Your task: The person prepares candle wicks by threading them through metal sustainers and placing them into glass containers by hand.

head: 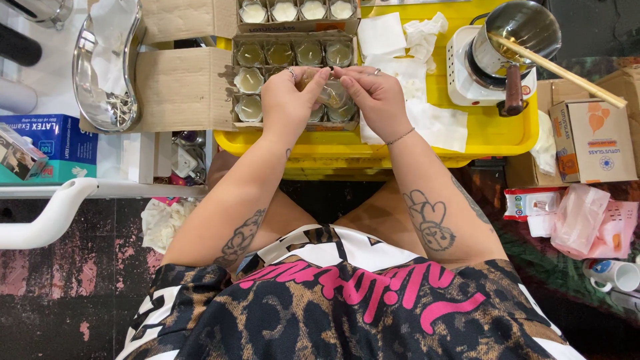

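My left hand (288, 100) and my right hand (375, 95) meet over a cardboard box (193, 87) of small glass candle cups on a yellow tray (493, 133). Both hands pinch one small clear glass cup (331, 93) between fingertips, above the box's lower right cells. Several cups (248, 80) in the box hold pale wax. A second box (293, 11) behind it holds white-filled cups. My thumbs and fingers hide most of the held cup.
A metal pot (517, 33) sits on a small white hot plate (460, 67), with a wooden stick (567, 70) lying across it. White paper towels (427, 113) cover the tray. A steel kidney dish (107, 67), a blue glove box (47, 143) and cardboard cartons (590, 140) flank the tray.
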